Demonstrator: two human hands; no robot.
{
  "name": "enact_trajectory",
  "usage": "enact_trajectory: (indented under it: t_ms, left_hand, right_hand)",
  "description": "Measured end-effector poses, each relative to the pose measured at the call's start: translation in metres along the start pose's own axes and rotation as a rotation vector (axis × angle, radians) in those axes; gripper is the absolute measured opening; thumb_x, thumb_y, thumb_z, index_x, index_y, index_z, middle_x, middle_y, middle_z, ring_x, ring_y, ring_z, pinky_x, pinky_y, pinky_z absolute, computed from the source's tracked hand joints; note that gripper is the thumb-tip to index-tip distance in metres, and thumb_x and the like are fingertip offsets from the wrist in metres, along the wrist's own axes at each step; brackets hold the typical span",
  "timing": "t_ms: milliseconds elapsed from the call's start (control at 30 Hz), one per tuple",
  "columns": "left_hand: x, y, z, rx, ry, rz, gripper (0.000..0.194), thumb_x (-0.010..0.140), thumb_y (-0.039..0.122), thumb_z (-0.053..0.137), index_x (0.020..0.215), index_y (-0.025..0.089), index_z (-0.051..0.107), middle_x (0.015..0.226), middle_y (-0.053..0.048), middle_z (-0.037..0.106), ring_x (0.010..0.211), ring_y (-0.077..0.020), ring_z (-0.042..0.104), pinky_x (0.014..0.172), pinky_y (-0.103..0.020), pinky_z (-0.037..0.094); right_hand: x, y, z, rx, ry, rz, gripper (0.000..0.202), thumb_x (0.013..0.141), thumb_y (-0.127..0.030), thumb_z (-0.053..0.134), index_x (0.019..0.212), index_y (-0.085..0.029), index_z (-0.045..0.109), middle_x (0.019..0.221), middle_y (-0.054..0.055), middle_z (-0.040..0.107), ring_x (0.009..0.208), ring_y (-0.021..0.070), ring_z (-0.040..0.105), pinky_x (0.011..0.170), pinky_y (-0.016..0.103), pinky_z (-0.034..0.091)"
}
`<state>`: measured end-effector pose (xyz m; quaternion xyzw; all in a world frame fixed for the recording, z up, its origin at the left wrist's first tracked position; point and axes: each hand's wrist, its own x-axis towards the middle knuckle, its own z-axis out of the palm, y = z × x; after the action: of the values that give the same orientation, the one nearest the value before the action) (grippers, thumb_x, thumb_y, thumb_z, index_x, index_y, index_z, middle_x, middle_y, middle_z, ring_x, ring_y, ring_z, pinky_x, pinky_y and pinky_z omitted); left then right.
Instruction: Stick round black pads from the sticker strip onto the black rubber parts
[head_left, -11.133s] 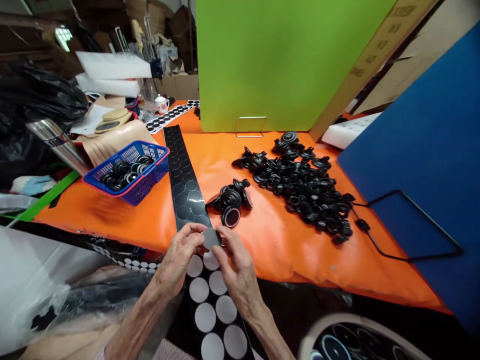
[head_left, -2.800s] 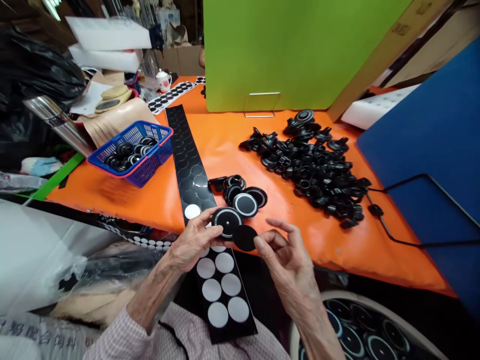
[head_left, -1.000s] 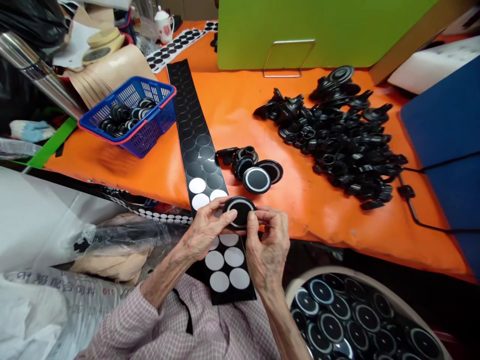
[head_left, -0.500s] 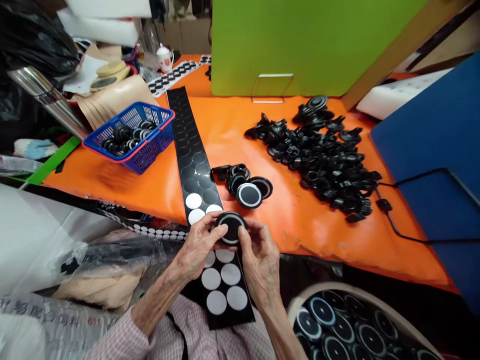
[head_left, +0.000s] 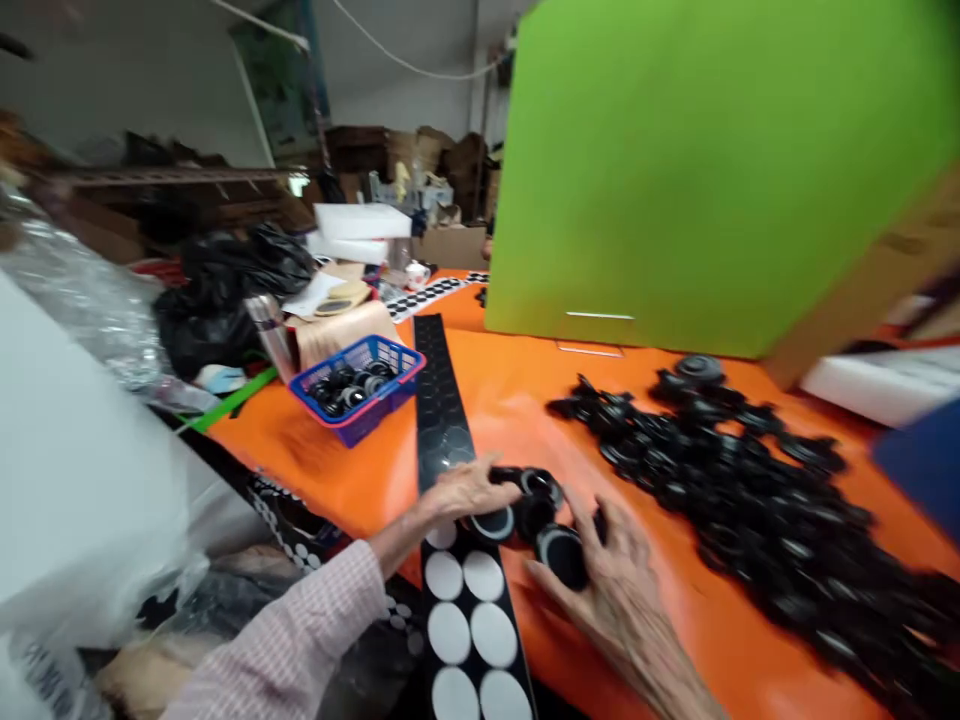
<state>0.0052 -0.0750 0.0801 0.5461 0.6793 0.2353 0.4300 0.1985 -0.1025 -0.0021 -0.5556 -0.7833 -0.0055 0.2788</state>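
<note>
A small group of black round parts with grey rings lies on the orange table, between my two hands. My left hand reaches over the black sticker strip, its fingers stretched toward the left side of the group, above a ringed disc. With fingers apart, my right hand is beside another ringed disc at the group's right. Large white circles show on the strip's near part.
On the orange table, a blue basket of black parts stands at the left. A large pile of black parts spreads across the right. Behind stands a green board.
The view has tilted up and shifted left. My hands have parted from the ringed disc they held together and moved forward to the small group of parts.
</note>
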Motion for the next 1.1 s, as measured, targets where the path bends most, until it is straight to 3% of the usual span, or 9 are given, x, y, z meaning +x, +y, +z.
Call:
enact_trajectory:
  t_ms: [100, 233, 300, 367, 433, 633, 933, 1033, 1100]
  left_hand:
    - [0.010, 0.006, 0.004, -0.012, 0.036, -0.016, 0.041, 0.066, 0.035, 0.065, 0.105, 0.026, 0.072, 0.101, -0.009, 0.072, 0.102, -0.0349, 0.062, 0.092, -0.044, 0.045]
    - [0.008, 0.006, 0.013, -0.062, 0.067, 0.010, 0.035, 0.067, 0.029, 0.061, 0.100, 0.027, 0.072, 0.101, -0.007, 0.071, 0.102, -0.0311, 0.062, 0.089, -0.040, 0.048]
    - [0.008, 0.005, 0.016, -0.127, 0.041, -0.008, 0.038, 0.069, 0.029, 0.058, 0.105, 0.025, 0.070, 0.091, -0.007, 0.070, 0.082, -0.0266, 0.065, 0.068, -0.035, 0.052]
    - [0.009, 0.004, 0.018, -0.219, -0.007, -0.059, 0.041, 0.070, 0.029, 0.055, 0.108, 0.022, 0.068, 0.074, -0.005, 0.065, 0.055, -0.0193, 0.058, 0.045, -0.028, 0.045]
    - [0.008, 0.005, 0.020, -0.309, -0.054, -0.110, 0.040, 0.071, 0.027, 0.054, 0.109, 0.020, 0.066, 0.063, -0.002, 0.058, 0.042, -0.0139, 0.048, 0.036, -0.023, 0.035]
    - [0.002, 0.009, 0.021, -0.539, -0.143, -0.170, 0.033, 0.077, 0.029, 0.053, 0.109, 0.025, 0.058, 0.071, 0.003, 0.055, 0.050, -0.0094, 0.050, 0.040, -0.017, 0.038]
    - [-0.005, 0.016, 0.029, -0.763, -0.109, -0.190, 0.023, 0.076, 0.035, 0.057, 0.093, 0.021, 0.060, 0.072, 0.002, 0.051, 0.064, -0.0109, 0.050, 0.049, -0.016, 0.037]
    - [-0.003, 0.020, 0.011, -0.765, -0.050, -0.158, 0.025, 0.075, 0.032, 0.056, 0.098, 0.024, 0.061, 0.072, 0.003, 0.053, 0.062, -0.0105, 0.051, 0.050, -0.018, 0.039]
    - [0.000, 0.020, -0.016, -0.743, 0.011, -0.120, 0.028, 0.074, 0.032, 0.057, 0.101, 0.026, 0.061, 0.072, 0.003, 0.055, 0.060, -0.0105, 0.052, 0.050, -0.019, 0.040]
  right_hand:
    - [0.008, 0.003, 0.014, -0.034, 0.065, -0.044, 0.058, 0.081, -0.051, 0.049, 0.131, -0.022, 0.052, 0.124, 0.020, 0.052, 0.114, 0.0422, 0.051, 0.074, 0.054, 0.052]
    - [0.009, 0.004, 0.027, -0.060, 0.144, -0.093, 0.051, 0.084, -0.048, 0.045, 0.125, -0.019, 0.056, 0.120, 0.021, 0.056, 0.104, 0.0407, 0.058, 0.066, 0.052, 0.054]
    - [0.010, 0.005, 0.035, -0.026, 0.203, -0.075, 0.050, 0.083, -0.047, 0.047, 0.123, -0.019, 0.058, 0.123, 0.022, 0.056, 0.103, 0.0397, 0.059, 0.067, 0.052, 0.055]
    - [0.013, 0.005, 0.038, 0.063, 0.235, -0.014, 0.046, 0.082, -0.045, 0.049, 0.119, -0.020, 0.061, 0.123, 0.020, 0.057, 0.102, 0.0372, 0.060, 0.070, 0.050, 0.057]
    - [0.015, -0.001, 0.032, 0.187, 0.223, 0.064, 0.043, 0.081, -0.044, 0.051, 0.115, -0.021, 0.063, 0.120, 0.018, 0.059, 0.102, 0.0347, 0.061, 0.073, 0.049, 0.057]
    - [0.025, -0.023, -0.002, 0.612, 0.135, 0.280, 0.037, 0.079, -0.044, 0.056, 0.105, -0.019, 0.068, 0.105, 0.011, 0.064, 0.098, 0.0260, 0.063, 0.088, 0.045, 0.052]
    - [0.031, -0.023, -0.018, 1.104, 0.037, 0.589, 0.048, 0.071, -0.053, 0.066, 0.100, -0.016, 0.072, 0.108, 0.011, 0.072, 0.103, 0.0293, 0.064, 0.090, 0.046, 0.051]
    - [0.052, -0.036, -0.020, 1.172, 0.029, 0.580, 0.047, 0.069, -0.053, 0.069, 0.099, -0.017, 0.072, 0.104, 0.009, 0.072, 0.098, 0.0276, 0.064, 0.081, 0.040, 0.054]
    - [0.074, -0.055, -0.018, 1.250, -0.010, 0.558, 0.047, 0.069, -0.053, 0.069, 0.100, -0.017, 0.072, 0.100, 0.008, 0.072, 0.090, 0.0255, 0.065, 0.071, 0.035, 0.055]
